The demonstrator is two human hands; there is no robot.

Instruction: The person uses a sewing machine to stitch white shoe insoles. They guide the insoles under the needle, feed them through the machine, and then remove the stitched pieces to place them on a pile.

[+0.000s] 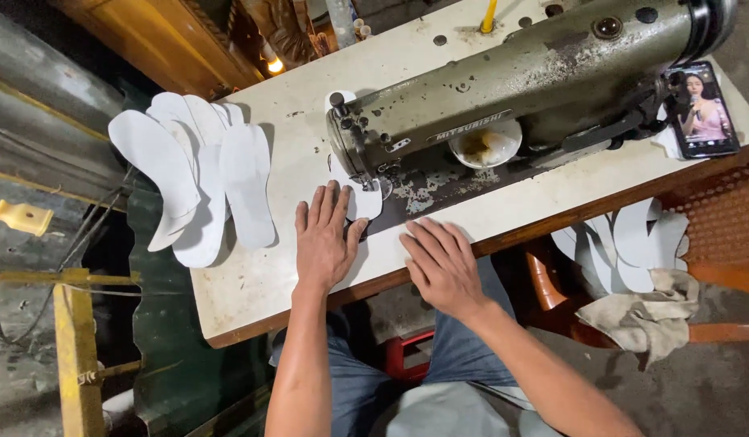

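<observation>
- Near the bottom centre of the frame, the left hand (324, 241) lies flat with fingers spread, pressing a white insole-shaped piece (360, 201) onto the table at the foot of the sewing machine (504, 89); it grips nothing.
- The right hand (442, 263) rests open, palm down, on the table's front edge (504, 231), just right of the left and holding nothing.
- The pressed piece sits under the needle end of the machine, so stitching on it seems to be in hand rather than finished; no seam can be made out.
- Left of centre, a fanned stack of white insole pieces (198, 182) lies on the table, and whether these are sewn or waiting is hard to tell.
- At the right, below the table, more white pieces (625, 243) sit in an orange crate (719, 235) with a rag (646, 311).
- Farther back, a small white bowl (488, 146) stands under the machine arm, and a phone (702, 109) lies at upper right.
- The needle and presser foot are hidden by the machine head; the machine's right end is cut off.
</observation>
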